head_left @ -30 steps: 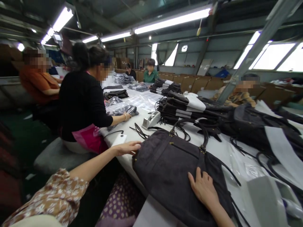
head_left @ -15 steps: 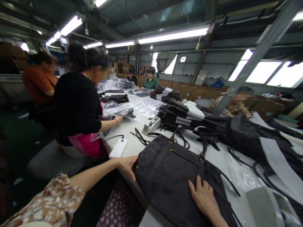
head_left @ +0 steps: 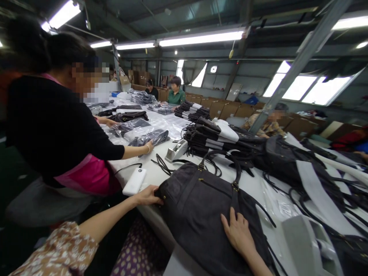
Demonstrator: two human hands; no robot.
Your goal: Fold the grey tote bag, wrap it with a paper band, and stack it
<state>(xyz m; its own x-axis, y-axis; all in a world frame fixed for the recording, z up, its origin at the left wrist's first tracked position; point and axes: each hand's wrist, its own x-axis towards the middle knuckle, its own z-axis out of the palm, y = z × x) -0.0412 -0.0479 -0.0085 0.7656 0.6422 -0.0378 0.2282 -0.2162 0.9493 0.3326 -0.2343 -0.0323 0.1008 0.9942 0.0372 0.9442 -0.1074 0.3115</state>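
A dark grey handbag (head_left: 198, 214) lies on the white table in front of me, its two handles pointing away. My left hand (head_left: 148, 196) grips the bag's left edge, thumb and fingers closed on it near a small brass stud. On the lower right of the bag's front, my right hand (head_left: 238, 232) rests flat with its fingers apart, just below a handle's brass fitting. A white phone (head_left: 134, 181) with a cable lies left of the bag. Behind the bag stands a grey tape dispenser (head_left: 176, 151), with black straps (head_left: 161, 165) beside it.
Stacked dark bags (head_left: 211, 134) with white paper bands stand behind. A larger tape dispenser (head_left: 312, 245) is at the lower right. To the left a person in black (head_left: 57, 126) handles a plastic-wrapped bag (head_left: 151, 137). Other people sit farther back.
The view has turned slightly right. My left hand's fingers have closed on the bag's edge. The person in black has leaned forward over the table, holding the wrapped bag farther out.
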